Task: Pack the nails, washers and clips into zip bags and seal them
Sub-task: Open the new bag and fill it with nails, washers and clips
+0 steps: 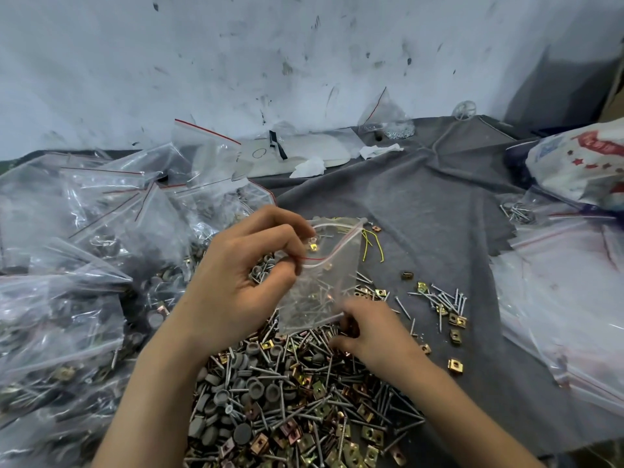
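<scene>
My left hand [243, 278] pinches the open mouth of a small clear zip bag [324, 275] with a red line along its seal; several nails and a brass clip lie inside it. My right hand [368, 329] is lower right of the bag, its fingers curled down into the big loose pile of nails, grey washers and brass clips [297, 393]. What the fingers hold is hidden by blur. A smaller scatter of nails and clips [442, 305] lies to the right on the grey cloth [422, 204].
Filled zip bags [84, 265] are heaped on the left. Large clear bags [567, 298] and a printed plastic bag [580, 167] lie at the right. White tissues [309, 167] and a bag of screws [388, 123] sit by the stained wall.
</scene>
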Demonstrator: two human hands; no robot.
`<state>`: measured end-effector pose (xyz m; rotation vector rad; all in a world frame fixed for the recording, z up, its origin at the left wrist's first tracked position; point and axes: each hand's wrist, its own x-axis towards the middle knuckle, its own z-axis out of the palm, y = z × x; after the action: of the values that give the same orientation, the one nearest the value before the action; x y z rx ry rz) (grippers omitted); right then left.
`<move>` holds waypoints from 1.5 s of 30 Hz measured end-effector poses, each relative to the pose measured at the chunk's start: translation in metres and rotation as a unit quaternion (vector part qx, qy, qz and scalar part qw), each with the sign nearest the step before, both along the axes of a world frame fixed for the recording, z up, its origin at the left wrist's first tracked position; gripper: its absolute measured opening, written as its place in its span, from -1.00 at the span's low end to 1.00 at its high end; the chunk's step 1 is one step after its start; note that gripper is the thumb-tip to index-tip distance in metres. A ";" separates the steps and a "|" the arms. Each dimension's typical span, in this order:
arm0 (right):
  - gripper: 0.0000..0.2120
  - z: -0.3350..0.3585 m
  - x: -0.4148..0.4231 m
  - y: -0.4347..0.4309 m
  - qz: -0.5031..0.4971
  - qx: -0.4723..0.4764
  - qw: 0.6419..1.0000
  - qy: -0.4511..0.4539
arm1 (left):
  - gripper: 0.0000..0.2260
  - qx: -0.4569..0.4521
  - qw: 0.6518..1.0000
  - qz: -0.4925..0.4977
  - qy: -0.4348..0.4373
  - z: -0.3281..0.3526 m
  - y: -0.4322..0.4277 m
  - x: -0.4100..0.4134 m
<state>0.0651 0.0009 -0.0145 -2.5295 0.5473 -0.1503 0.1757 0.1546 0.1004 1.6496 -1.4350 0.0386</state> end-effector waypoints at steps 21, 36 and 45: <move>-0.94 -0.003 0.012 0.016 -0.124 -0.019 0.990 -0.066 | -0.81 -0.009 1.000 0.002 -0.002 -0.001 0.001 0.003; -0.94 -0.012 0.012 0.004 -0.056 -0.034 0.995 -0.074 | -0.79 -0.007 1.000 0.010 0.000 0.000 0.002 0.004; -0.88 0.033 0.002 -0.006 -0.113 0.183 0.954 -0.211 | -0.81 -0.008 1.000 0.015 0.008 0.001 0.003 0.003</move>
<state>0.0670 -0.0051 0.0183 -1.9902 0.6199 -0.5999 0.1792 0.1577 0.1010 1.6561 -1.3938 0.0534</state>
